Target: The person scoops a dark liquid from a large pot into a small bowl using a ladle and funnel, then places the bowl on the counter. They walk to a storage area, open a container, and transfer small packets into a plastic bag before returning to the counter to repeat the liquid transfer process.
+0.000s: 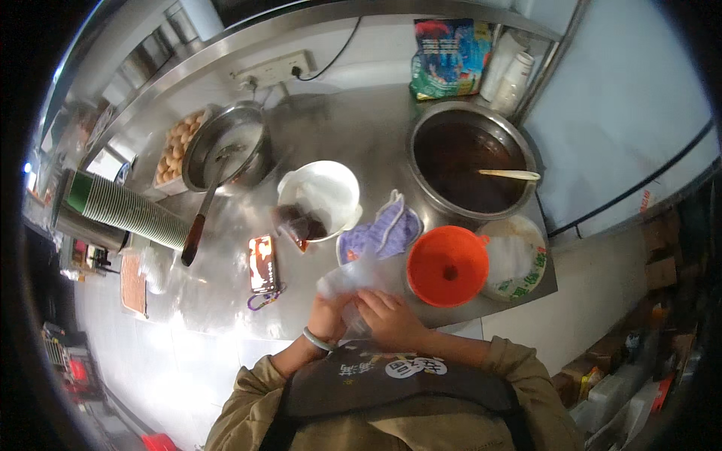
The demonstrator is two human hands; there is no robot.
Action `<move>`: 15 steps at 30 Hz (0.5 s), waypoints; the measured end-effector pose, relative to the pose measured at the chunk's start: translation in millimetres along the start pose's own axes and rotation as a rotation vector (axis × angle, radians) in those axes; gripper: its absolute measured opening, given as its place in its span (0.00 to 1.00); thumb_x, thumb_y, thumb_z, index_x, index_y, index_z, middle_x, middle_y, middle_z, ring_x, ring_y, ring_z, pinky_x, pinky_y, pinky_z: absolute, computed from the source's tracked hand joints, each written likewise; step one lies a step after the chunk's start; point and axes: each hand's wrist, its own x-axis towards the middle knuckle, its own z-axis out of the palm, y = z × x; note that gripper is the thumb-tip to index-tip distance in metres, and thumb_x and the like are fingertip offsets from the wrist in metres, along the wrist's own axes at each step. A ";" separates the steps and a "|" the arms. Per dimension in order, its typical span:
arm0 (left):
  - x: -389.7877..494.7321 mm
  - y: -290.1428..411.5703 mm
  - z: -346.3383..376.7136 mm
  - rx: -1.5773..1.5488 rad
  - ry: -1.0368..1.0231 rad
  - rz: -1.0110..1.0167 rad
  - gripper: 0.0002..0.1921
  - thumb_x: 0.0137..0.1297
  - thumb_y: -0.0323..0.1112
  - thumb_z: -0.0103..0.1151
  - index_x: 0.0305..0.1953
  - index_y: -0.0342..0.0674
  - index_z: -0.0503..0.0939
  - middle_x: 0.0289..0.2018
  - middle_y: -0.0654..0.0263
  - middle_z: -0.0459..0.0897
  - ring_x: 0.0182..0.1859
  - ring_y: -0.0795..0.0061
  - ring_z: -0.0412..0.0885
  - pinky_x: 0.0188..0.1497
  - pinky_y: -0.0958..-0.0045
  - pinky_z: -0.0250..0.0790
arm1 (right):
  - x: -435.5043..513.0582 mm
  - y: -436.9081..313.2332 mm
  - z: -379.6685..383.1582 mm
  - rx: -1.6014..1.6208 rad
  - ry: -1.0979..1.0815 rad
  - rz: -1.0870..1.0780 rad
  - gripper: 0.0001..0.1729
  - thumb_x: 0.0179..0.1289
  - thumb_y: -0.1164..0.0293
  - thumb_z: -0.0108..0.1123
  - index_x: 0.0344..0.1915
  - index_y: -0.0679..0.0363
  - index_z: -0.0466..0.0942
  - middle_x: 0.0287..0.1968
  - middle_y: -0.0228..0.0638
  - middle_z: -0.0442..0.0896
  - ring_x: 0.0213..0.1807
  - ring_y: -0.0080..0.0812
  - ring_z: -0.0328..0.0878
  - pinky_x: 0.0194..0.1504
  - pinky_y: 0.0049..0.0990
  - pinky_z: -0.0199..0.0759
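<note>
In front of my apron, my left hand point(328, 317) and my right hand point(390, 319) both hold a thin clear plastic bag point(355, 277), blurred by motion. The fingers of both hands meet at its near end. To the right stands an orange-red plastic funnel point(428, 268), its wide mouth upward. A crumpled purple cloth point(389, 231) with pale edging lies just beyond the bag. Farther off, a white bowl point(324, 180) has a clear bag of dark brown liquid point(298, 224) at its near rim. A phone with a lit screen point(262, 265) lies left of my hands.
A large steel basin of dark liquid point(459, 141) with a pale-handled utensil stands at back right. On the left are a steel pot point(248, 163) with a wooden-handled ladle point(200, 228), a tray of eggs point(179, 146) and stacked paper cups point(132, 211). A round lidded tub point(530, 270) sits beside the funnel.
</note>
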 end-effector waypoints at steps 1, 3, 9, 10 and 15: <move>2.7 -3.3 -13.0 -0.002 0.017 -0.072 0.14 0.60 0.22 0.48 0.48 0.34 0.71 0.42 0.60 0.78 0.43 0.70 0.77 0.44 0.72 0.70 | -1.1 -1.9 7.4 0.038 0.047 0.011 0.19 0.52 0.72 0.51 0.44 0.69 0.74 0.51 0.43 0.73 0.50 0.39 0.72 0.46 0.37 0.68; 7.9 -13.0 -38.0 -0.070 -0.036 -0.203 0.12 0.60 0.21 0.49 0.46 0.33 0.73 0.40 0.60 0.79 0.41 0.70 0.77 0.42 0.73 0.71 | -8.3 -0.2 16.9 0.060 0.011 -0.001 0.20 0.50 0.71 0.54 0.45 0.68 0.73 0.51 0.43 0.73 0.49 0.39 0.72 0.46 0.38 0.67; 41.8 -59.4 -92.1 0.299 0.152 -0.231 0.17 0.59 0.28 0.57 0.50 0.31 0.71 0.37 0.60 0.80 0.37 0.70 0.79 0.35 0.71 0.73 | -26.1 29.6 67.1 0.019 -0.088 0.213 0.20 0.43 0.68 0.64 0.39 0.61 0.72 0.42 0.42 0.73 0.43 0.43 0.71 0.41 0.39 0.67; 41.9 -63.8 -100.0 0.439 0.238 -0.221 0.17 0.59 0.28 0.57 0.50 0.31 0.71 0.37 0.59 0.80 0.36 0.71 0.79 0.34 0.71 0.73 | -29.9 34.9 77.4 -0.016 -0.106 0.268 0.19 0.43 0.67 0.64 0.36 0.61 0.71 0.41 0.42 0.72 0.42 0.43 0.71 0.40 0.39 0.67; 23.1 -61.7 -119.9 0.788 0.381 0.188 0.23 0.54 0.28 0.59 0.53 0.32 0.68 0.37 0.58 0.79 0.33 0.70 0.79 0.35 0.71 0.73 | -41.0 54.7 113.0 -0.120 -0.227 0.588 0.17 0.47 0.62 0.65 0.31 0.60 0.71 0.35 0.43 0.73 0.38 0.44 0.73 0.37 0.40 0.68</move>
